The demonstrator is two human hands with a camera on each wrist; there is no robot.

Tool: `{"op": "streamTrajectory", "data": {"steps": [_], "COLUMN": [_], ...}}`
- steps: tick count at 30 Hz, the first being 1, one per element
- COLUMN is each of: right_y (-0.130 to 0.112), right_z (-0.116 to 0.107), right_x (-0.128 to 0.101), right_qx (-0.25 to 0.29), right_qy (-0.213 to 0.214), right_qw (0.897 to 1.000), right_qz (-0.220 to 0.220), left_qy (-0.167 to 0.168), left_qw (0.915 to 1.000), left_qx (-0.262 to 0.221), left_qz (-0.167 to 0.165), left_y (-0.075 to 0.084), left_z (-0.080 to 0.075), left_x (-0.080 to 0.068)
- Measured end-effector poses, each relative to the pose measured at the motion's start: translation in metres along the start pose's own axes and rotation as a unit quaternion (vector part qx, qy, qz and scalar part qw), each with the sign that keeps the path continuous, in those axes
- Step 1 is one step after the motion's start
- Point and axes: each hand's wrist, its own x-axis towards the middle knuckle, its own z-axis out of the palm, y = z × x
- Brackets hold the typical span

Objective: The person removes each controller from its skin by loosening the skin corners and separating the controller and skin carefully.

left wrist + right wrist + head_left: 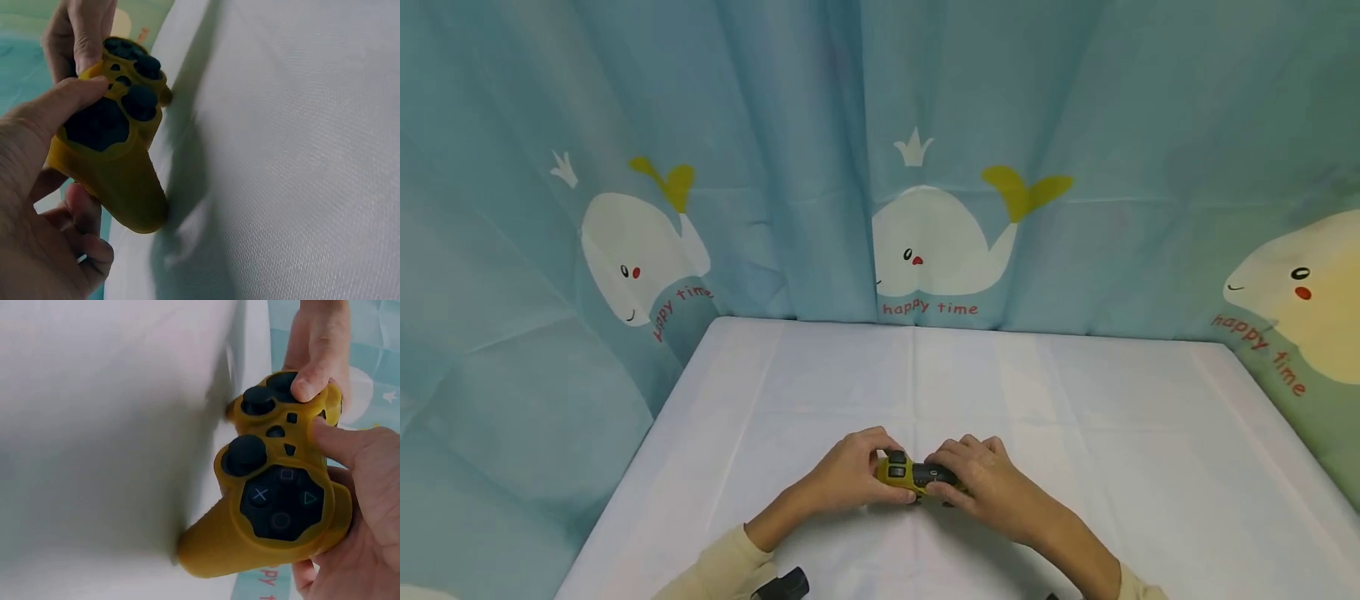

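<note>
Both hands are holding a yellow game controller (917, 477) just above the near middle of the counter (1075, 433), which is covered in a white cloth. The left hand (850, 475) is wrapping its fingers round the controller's left handle, with the thumb (69, 100) lying across the top face beside the dark direction pad. The right hand (985, 483) is gripping the right handle in the same way, its thumb (340, 440) resting near the middle of the face, above the four dark buttons. In the wrist views the handles are pointing down toward the cloth and seem to be touching it or hovering just over it; I cannot tell which.

As a judgement, the pickup is done: the controller is firmly held in a normal playing grasp. Whether any button or stick is being pressed right now is not clear, so whatever handling comes after the grasp looks barely begun.

The readable marks are few. The right-hand buttons are showing a cross, a square, a triangle and a circle (280, 501). No brand name is visible on the yellow shell. On the blue curtain (790, 167) behind the counter, white whales are carrying the red words "happy time" (929, 308).
</note>
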Motion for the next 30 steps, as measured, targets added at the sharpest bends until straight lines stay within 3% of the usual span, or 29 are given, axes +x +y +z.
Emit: {"op": "streamTrajectory", "data": {"steps": [5, 8, 12, 18, 23, 26, 30], "right_y": [-0.001, 0.001, 0.003, 0.005, 0.005, 0.004, 0.005], "right_z": [0.003, 0.004, 0.004, 0.004, 0.006, 0.009, 0.012], "right_x": [0.0, -0.001, -0.001, 0.001, 0.001, 0.001, 0.001], "right_qx": [-0.022, -0.022, -0.021, -0.035, -0.039, -0.049, -0.055], "right_qy": [0.009, 0.018, 0.02, 0.029, 0.035, 0.043, 0.056], "right_qw": [1.0, 1.0, 1.0, 0.999, 0.999, 0.998, 0.997], "right_qz": [-0.002, 0.001, 0.001, -0.004, -0.015, -0.012, -0.002], "left_qy": [-0.044, -0.077, -0.113, -0.143, -0.236, -0.275, -0.262], "left_qw": [0.9985, 0.9936, 0.9806, 0.9697, 0.9472, 0.9422, 0.945], "left_qx": [-0.033, -0.082, -0.158, -0.196, -0.211, -0.191, -0.187], "left_qz": [0.003, 0.012, 0.023, 0.027, 0.052, 0.012, -0.06], "left_y": [-0.003, -0.005, -0.009, -0.014, -0.018, -0.016, -0.012], "left_z": [-0.003, -0.004, -0.004, -0.002, -0.006, -0.01, -0.01], "left_x": [0.004, 0.009, 0.016, 0.026, 0.042, 0.051, 0.052]}}
